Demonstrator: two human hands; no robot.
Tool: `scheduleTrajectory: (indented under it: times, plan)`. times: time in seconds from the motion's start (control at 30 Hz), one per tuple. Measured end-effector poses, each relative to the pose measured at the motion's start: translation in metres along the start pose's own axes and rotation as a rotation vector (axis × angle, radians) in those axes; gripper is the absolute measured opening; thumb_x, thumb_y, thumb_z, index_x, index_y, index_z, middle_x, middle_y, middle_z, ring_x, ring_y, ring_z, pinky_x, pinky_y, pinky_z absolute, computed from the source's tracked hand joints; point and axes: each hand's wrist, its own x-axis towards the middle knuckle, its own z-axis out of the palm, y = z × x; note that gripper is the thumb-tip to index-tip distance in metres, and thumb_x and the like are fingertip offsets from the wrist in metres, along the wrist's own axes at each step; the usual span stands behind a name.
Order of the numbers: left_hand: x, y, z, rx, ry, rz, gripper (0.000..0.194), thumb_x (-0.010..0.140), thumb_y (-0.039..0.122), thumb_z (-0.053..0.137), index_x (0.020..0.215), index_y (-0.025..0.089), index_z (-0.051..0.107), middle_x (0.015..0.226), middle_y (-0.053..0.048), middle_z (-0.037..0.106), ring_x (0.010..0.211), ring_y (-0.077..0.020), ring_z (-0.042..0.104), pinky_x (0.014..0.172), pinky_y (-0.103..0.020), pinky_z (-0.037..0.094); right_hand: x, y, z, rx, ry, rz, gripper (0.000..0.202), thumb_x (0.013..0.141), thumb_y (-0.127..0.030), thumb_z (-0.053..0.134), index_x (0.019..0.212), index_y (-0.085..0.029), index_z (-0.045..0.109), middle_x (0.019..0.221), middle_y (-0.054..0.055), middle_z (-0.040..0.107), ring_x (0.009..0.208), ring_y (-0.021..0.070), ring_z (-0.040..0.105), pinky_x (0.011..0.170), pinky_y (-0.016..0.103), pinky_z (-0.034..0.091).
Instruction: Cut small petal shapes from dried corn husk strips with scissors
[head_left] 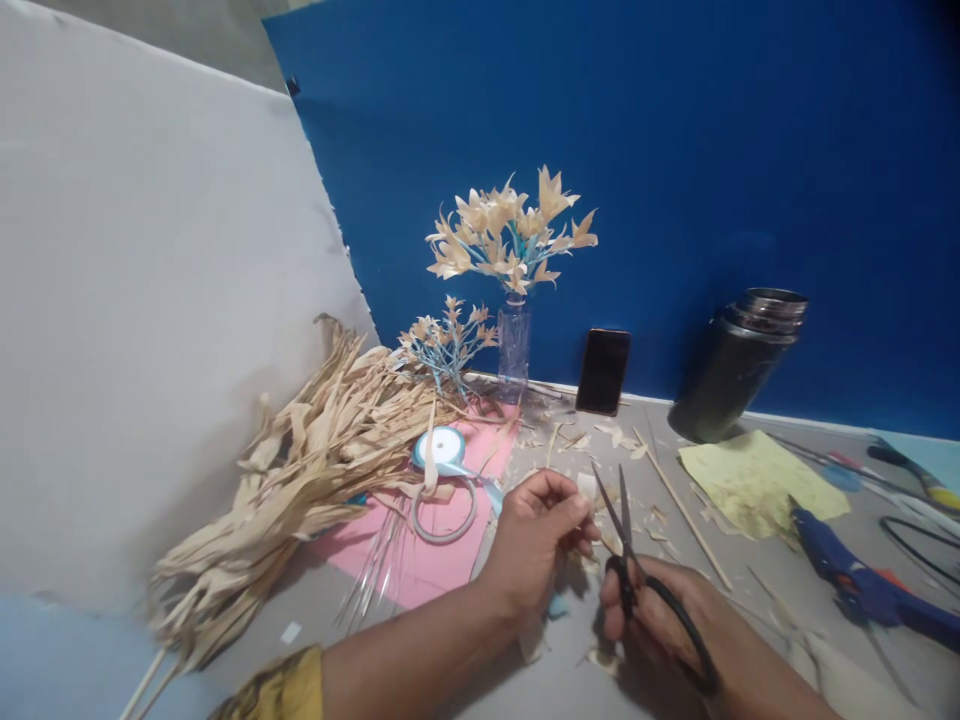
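Pale, papery husk strip (587,489) sits pinched between the fingers of the left hand (536,535), just above the grey table (547,690). The right hand (660,615) grips black scissors (626,545) through the loops, blades parted narrowly, tips aimed up and away, right beside the strip. The scissors' long axis runs nearly along the strip's right edge, so the 2 hands almost touch. Farther left lies a heap of dried husks (300,470); a blue glue gun (847,570) rests at right.
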Motion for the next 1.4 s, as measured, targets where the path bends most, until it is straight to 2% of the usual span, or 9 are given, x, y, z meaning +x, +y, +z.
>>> scheduleTrajectory:
  times: [0.13,0.23,0.43,0.57,0.73,1.03,1.4]
  plan:
    - [-0.002,-0.002,0.001,0.001,-0.015,-0.041,0.029,0.066,0.03,0.081,0.077,0.016,0.058,0.06,-0.002,0.065,0.054,-0.0114,0.058,0.056,-0.022,0.043,-0.001,0.001,0.005,0.025,0.003,-0.034,0.053,0.08,-0.071,0.06,0.08,-0.018,0.063,0.073,0.006,0.066,0.062,0.0178,0.056,0.058,0.028,0.042]
    - [-0.003,-0.002,0.002,0.009,-0.017,-0.056,0.027,0.067,0.028,0.08,0.076,0.015,0.058,0.06,-0.004,0.066,0.055,-0.0116,0.059,0.057,-0.022,0.043,-0.002,-0.003,0.008,0.004,0.004,-0.027,0.053,0.081,-0.071,0.06,0.074,-0.018,0.058,0.068,0.003,0.061,0.06,0.015,0.05,0.056,0.026,0.038]
    - [-0.004,-0.001,0.004,-0.018,-0.027,-0.066,0.026,0.067,0.027,0.08,0.072,0.016,0.056,0.063,-0.003,0.066,0.054,-0.0108,0.057,0.058,-0.023,0.044,-0.005,-0.018,0.011,-0.075,0.011,-0.025,0.063,0.076,-0.081,0.053,0.063,-0.019,0.05,0.06,0.001,0.052,0.055,0.0125,0.041,0.053,0.026,0.033]
    - [-0.005,-0.001,0.004,-0.033,-0.024,-0.073,0.027,0.067,0.027,0.081,0.072,0.016,0.056,0.063,-0.003,0.066,0.054,-0.0107,0.057,0.06,-0.024,0.044,-0.005,-0.018,0.012,-0.015,0.005,-0.011,0.06,0.076,-0.078,0.058,0.063,-0.019,0.048,0.058,-0.001,0.049,0.053,0.0117,0.039,0.051,0.025,0.03]
    - [-0.006,-0.001,0.003,-0.061,-0.031,-0.079,0.027,0.066,0.026,0.082,0.069,0.015,0.057,0.063,-0.003,0.065,0.057,-0.0111,0.057,0.061,-0.024,0.045,-0.004,-0.017,0.012,-0.076,0.009,-0.036,0.064,0.077,-0.08,0.053,0.063,-0.018,0.051,0.061,0.003,0.054,0.057,0.014,0.044,0.055,0.027,0.032]
    - [-0.006,0.0,0.004,-0.079,-0.016,-0.091,0.029,0.064,0.026,0.084,0.068,0.015,0.057,0.062,-0.003,0.065,0.059,-0.0118,0.058,0.06,-0.023,0.045,-0.003,-0.017,0.013,-0.102,0.002,-0.028,0.063,0.078,-0.08,0.05,0.064,-0.019,0.049,0.061,0.002,0.052,0.056,0.0131,0.04,0.055,0.027,0.03]
    - [-0.004,-0.002,0.002,-0.042,0.004,-0.057,0.026,0.066,0.025,0.082,0.07,0.015,0.058,0.062,-0.003,0.064,0.059,-0.0121,0.058,0.06,-0.024,0.046,-0.003,-0.017,0.016,-0.084,0.036,0.011,0.053,0.077,-0.069,0.059,0.062,-0.022,0.041,0.058,-0.002,0.045,0.054,0.0105,0.035,0.05,0.025,0.028]
